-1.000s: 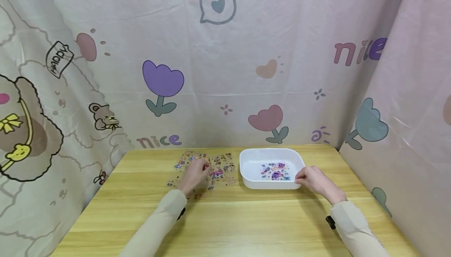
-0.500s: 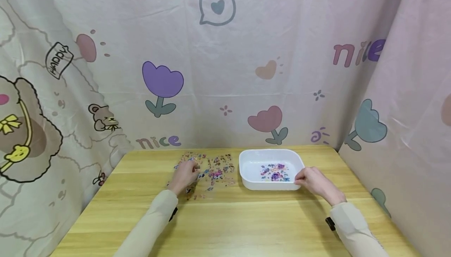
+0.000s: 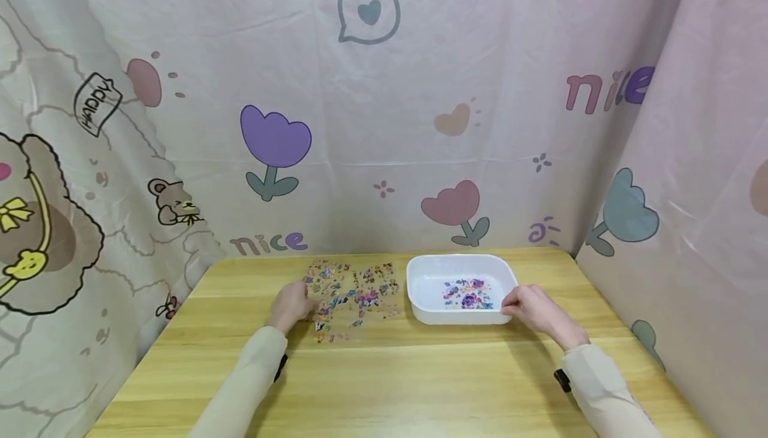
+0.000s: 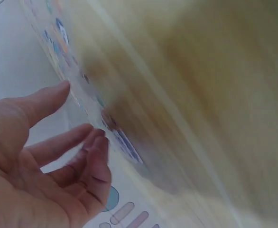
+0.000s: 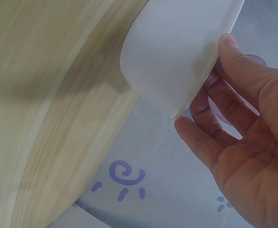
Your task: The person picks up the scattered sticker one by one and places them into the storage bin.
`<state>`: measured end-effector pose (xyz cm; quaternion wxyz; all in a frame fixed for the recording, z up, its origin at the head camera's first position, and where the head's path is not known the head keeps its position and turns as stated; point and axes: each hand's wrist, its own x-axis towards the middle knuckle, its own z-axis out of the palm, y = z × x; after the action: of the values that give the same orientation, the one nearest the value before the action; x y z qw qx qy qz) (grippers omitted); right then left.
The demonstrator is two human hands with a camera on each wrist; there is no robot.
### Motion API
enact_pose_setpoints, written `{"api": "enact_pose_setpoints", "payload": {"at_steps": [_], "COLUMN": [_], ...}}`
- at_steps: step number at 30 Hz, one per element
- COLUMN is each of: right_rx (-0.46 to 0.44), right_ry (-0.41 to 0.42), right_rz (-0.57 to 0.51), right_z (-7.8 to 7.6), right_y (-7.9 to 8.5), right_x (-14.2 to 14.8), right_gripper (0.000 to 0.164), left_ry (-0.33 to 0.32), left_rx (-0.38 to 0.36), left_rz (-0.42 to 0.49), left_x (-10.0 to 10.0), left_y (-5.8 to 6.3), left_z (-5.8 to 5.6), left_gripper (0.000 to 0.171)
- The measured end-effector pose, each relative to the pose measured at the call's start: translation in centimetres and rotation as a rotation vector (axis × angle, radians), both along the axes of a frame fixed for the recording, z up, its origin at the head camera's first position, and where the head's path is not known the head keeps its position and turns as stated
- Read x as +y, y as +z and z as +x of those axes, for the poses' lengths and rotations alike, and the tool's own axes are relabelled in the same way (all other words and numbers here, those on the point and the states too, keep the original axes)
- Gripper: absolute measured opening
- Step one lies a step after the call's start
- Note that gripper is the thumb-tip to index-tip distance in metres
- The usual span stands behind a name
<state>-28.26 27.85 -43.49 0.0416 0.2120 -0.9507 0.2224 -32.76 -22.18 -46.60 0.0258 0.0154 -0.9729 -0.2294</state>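
Observation:
My left hand is at the left edge of the thin clear sheets covered with small colourful flower-like prints, which lie flat on the table. In the left wrist view its thumb and loosely bent fingers stand apart, close beside the sheet, with nothing visible between them; whether a fingertip touches it I cannot tell. My right hand pinches the near right corner of a white plastic basin's rim, thumb on one side and fingers on the other. Several purple and pink prints show on the basin's floor.
The pale wooden table runs towards me, in front of the sheets and basin. A printed fabric curtain stands behind the table and along both sides.
My left hand has moved left across the sheets to their left edge, uncovering more of the prints. The right hand and the basin have stayed in place.

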Motion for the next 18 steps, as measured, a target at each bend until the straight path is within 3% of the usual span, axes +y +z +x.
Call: {"api": "enact_pose_setpoints", "payload": {"at_steps": [5,12,18], "right_rx": [0.005,-0.007,-0.017], "right_ry": [-0.009,0.010,-0.011], "right_rz": [0.004,-0.007,-0.007], "right_z": [0.0,-0.2,-0.2], "right_y": [0.0,0.0,0.2], "right_x": [0.0,-0.1,0.0], "right_gripper": [0.008,0.007,0.007], "left_ry": [0.045,0.082,0.068], "left_rx": [-0.043,-0.118,-0.156], "left_rz": [-0.027,-0.068,-0.028], "left_x": [-0.6,-1.6,-2.5], "left_y": [0.2,0.2,0.5], "left_z": [0.3,0.4,0.2], "left_gripper": [0.027,0.052,0.055]}}
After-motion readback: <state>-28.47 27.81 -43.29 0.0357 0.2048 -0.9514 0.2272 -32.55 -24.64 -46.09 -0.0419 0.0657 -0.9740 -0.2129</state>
